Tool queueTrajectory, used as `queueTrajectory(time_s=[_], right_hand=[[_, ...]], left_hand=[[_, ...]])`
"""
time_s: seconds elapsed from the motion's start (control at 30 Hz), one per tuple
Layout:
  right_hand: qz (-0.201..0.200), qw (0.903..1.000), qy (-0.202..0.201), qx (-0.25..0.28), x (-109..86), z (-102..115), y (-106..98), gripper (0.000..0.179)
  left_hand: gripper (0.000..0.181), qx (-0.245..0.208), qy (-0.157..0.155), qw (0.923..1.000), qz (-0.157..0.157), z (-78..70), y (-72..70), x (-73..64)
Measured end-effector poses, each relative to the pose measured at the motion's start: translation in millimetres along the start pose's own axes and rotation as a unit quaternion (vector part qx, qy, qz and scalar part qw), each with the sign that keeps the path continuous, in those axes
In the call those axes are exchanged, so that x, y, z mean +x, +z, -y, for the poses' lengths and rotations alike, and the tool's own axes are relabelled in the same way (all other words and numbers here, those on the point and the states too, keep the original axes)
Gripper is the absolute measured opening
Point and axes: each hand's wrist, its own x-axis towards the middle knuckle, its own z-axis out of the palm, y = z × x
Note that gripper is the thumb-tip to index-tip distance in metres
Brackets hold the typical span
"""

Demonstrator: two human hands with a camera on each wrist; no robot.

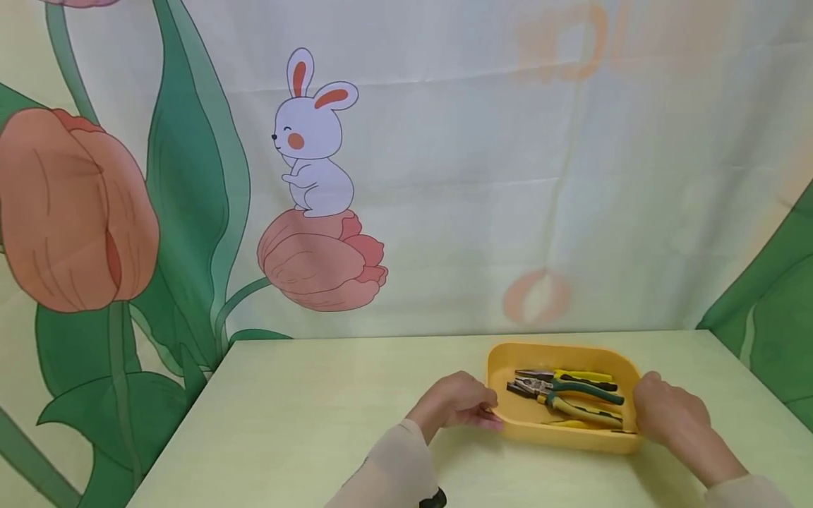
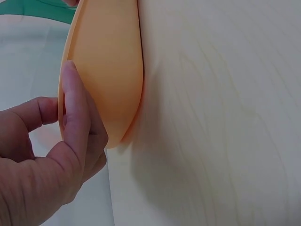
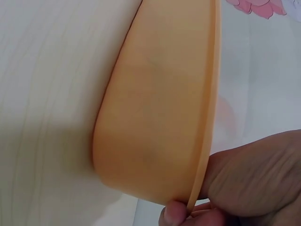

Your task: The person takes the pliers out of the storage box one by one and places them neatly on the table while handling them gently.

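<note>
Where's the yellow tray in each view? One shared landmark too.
Head: yellow tray lower right, seen from above.
Left wrist: tray upper left, side-on.
Right wrist: tray near the middle, side-on.
Shared landmark: pale tabletop, right of it in left wrist, left in right wrist.

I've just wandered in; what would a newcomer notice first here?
Probably the white cartoon rabbit perched on a salmon-pink tulip on the pale printed backdrop behind the pale wood-grain table. Next comes the yellow, plastic-looking rounded tray toward the table's right side, with metal pliers with green and yellow handles lying inside. The person's left hand grips its left end, their right hand its right.
</note>
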Motion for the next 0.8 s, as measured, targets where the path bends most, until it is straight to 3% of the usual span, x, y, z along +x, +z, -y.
queueTrajectory(time_s=[0.23,0.43,0.8], right_hand=[[-0.006,0.9988,-0.026,-0.04,-1.3,7.1,-2.2,0.012],[-0.003,0.998,-0.047,-0.042,-3.9,10.7,0.3,0.014],[0.015,0.9976,-0.052,-0.044,-7.6,23.5,5.6,0.02]], left_hand=[[0.022,0.01,-0.002,0.9999,-0.002,1.7,-6.0,-6.1],[0.02,0.02,-0.009,0.9997,-0.005,2.9,-9.1,-11.7],[0.019,0.027,0.015,0.9995,-0.002,11.2,-14.9,-28.3]])
